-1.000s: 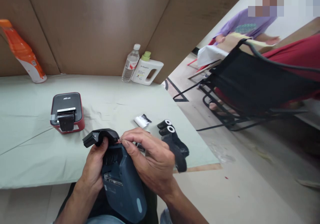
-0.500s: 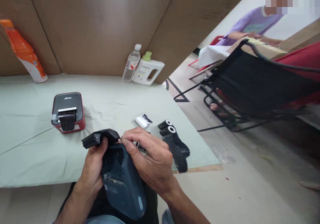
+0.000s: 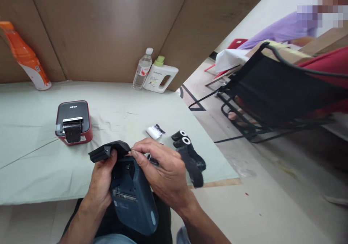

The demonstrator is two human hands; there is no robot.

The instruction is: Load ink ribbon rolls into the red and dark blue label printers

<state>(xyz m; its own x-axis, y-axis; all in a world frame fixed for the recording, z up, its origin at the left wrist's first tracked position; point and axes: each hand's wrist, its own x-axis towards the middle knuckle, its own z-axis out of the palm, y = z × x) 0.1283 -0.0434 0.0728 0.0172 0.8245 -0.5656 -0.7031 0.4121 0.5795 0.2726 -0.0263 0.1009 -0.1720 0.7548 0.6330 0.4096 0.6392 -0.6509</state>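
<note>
Above my lap is a dark blue portable printer (image 3: 136, 209), tilted, with its black lid (image 3: 108, 150) raised and the paper bay and print head strip exposed. My left hand (image 3: 102, 180) grips it from the left, the thumb pressed up against the underside of the lid. From the other side, my right hand (image 3: 164, 173) pinches with thumb and forefinger at the right corner of the lid, near the body's top edge. Whether something small is between those fingertips is hidden. A red and black label printer (image 3: 74, 115) stands on the table to the left, black tape hanging from its slot.
On the table's green cloth (image 3: 114, 102) lie black rolls (image 3: 181, 139), a dark cloth strip (image 3: 193, 164) and a white-and-black roll (image 3: 156, 131). Bottles stand at the back: orange (image 3: 28, 61), clear (image 3: 143, 70), white (image 3: 161, 76). A black folding chair (image 3: 282, 84) and a person are at right.
My hands and the printer have barely moved. In the background, the person in purple has leaned further to the right.
</note>
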